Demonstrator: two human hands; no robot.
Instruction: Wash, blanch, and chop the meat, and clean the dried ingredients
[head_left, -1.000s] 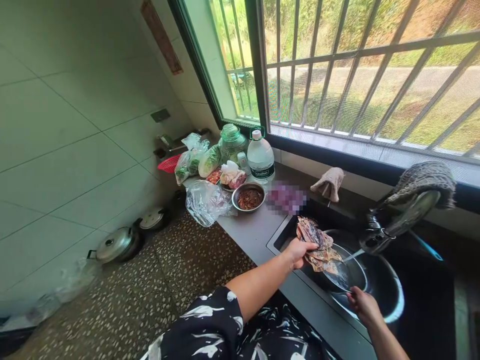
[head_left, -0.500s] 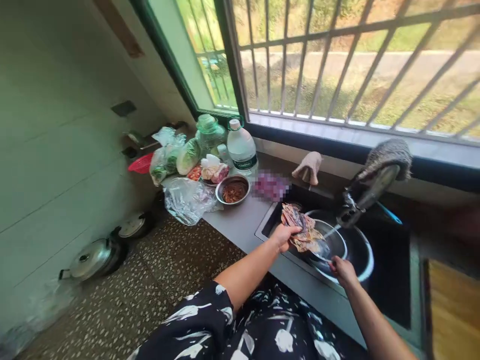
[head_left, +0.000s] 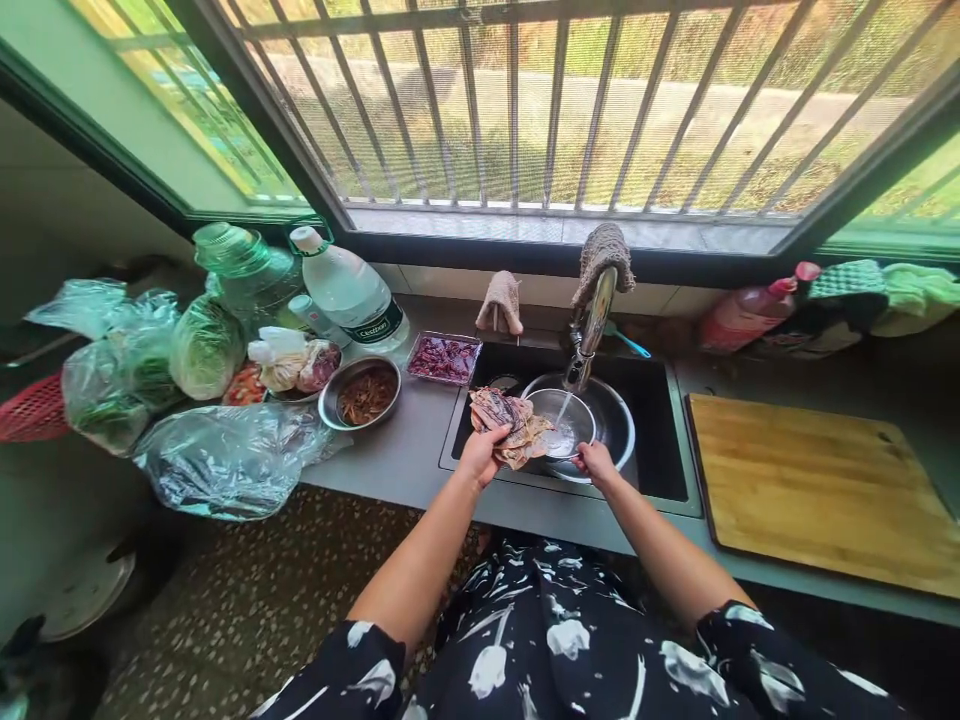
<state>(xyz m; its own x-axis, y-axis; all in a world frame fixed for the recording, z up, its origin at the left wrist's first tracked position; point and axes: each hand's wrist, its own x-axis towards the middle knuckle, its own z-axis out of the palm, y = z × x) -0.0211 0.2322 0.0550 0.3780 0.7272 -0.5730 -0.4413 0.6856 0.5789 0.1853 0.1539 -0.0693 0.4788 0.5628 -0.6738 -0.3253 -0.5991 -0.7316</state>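
Rinsing dried squid (head_left: 507,424) under faucet (head_left: 591,322)

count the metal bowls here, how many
3. One small bowl is held under the tap by the right hand, inside a larger bowl in the sink. A third bowl, holding brown food, stands on the counter left. Bags may hide more.

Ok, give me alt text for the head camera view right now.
A person's left hand holds dried squid over a sink while the right hand grips a small steel bowl under the running faucet. A wooden cutting board lies to the right.
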